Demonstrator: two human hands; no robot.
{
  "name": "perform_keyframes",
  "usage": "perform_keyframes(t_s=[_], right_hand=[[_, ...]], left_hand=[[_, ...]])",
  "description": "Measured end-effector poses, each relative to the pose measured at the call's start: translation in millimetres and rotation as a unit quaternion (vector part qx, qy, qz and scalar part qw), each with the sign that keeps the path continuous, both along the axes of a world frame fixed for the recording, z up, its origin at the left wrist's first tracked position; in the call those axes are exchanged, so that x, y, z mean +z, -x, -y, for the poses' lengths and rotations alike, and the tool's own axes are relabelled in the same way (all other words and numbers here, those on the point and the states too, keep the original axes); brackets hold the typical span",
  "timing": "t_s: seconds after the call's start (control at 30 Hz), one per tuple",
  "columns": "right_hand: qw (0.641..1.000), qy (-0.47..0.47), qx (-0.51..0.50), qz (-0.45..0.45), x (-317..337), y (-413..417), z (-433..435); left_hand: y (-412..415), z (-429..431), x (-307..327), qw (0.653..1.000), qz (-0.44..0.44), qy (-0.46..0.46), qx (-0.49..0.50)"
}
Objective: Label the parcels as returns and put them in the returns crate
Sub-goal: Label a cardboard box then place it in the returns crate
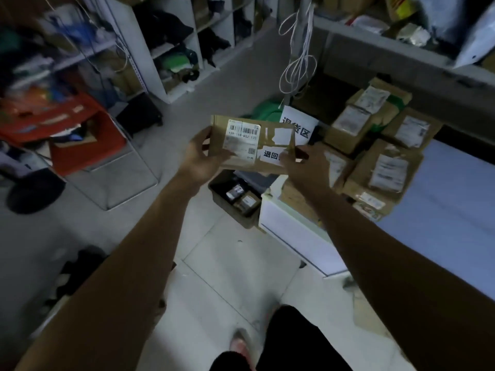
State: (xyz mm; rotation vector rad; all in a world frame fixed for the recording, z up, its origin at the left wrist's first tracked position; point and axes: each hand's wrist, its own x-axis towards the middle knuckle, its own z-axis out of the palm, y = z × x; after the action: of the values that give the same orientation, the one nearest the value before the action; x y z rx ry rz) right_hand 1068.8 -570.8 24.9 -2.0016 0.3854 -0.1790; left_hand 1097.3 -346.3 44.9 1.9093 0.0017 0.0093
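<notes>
I hold a flat brown cardboard parcel point(270, 128) in front of me with both hands. It bears a white barcode shipping label point(242, 141) and a small white returns sticker point(271, 155) printed with black characters. My left hand point(199, 159) grips the parcel's left edge. My right hand point(304, 163) holds the lower right corner, thumb on the sticker. Below the parcel, a dark crate point(227, 203) on the floor holds a few small parcels. A white sign point(300, 124) with large black characters hangs behind the parcel.
A pile of brown labelled parcels point(380, 167) lies on a pale table point(452, 210) at right. A white box point(289, 231) stands beside the crate. Shelves point(171, 49) line the back, a red bin point(88, 145) sits on a wire frame at left, and white cables point(297, 54) hang down.
</notes>
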Motion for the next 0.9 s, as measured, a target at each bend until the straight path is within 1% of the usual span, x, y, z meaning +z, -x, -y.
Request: perform_keyframes(t_s=[0.1, 0.2, 0.33, 0.4, 0.5, 0.6, 0.7, 0.77, 0.9], right_hand=[[1.0, 0.015, -0.012, -0.019, -17.8, -56.9, -16.6], [0.999, 0.019, -0.022, -0.035, -52.8, -129.5, -28.2], [0.994, -0.021, -0.06, -0.092, -105.4, -211.8, -46.2], [0.99, -0.039, -0.084, -0.11, -134.6, -239.4, -54.5], [0.982, -0.038, -0.116, -0.148, -181.4, -273.4, -66.7], [0.971, -0.04, -0.144, -0.189, -232.1, -295.5, -77.8], [0.958, -0.046, -0.178, -0.218, -291.8, -309.7, -91.9], [0.951, -0.04, -0.195, -0.236, -338.8, -318.0, -102.0], [0.93, -0.024, -0.236, -0.281, -438.2, -329.4, -125.1]], left_hand=[[-65.5, -20.6, -19.9, 1.0, -0.004, -0.026, -0.017], [-138.5, -32.1, -49.1, 0.998, -0.015, -0.057, -0.03], [-228.4, -43.0, -102.0, 0.993, -0.066, -0.094, -0.029], [-267.3, -48.7, -133.3, 0.99, -0.087, -0.104, -0.048], [-317.8, -58.0, -187.2, 0.982, -0.111, -0.121, -0.089], [-354.9, -64.5, -245.6, 0.976, -0.117, -0.133, -0.122], [-381.6, -75.0, -309.0, 0.963, -0.128, -0.176, -0.16], [-394.2, -81.7, -353.1, 0.957, -0.141, -0.175, -0.182], [-414.3, -92.0, -453.2, 0.948, -0.14, -0.163, -0.234]])
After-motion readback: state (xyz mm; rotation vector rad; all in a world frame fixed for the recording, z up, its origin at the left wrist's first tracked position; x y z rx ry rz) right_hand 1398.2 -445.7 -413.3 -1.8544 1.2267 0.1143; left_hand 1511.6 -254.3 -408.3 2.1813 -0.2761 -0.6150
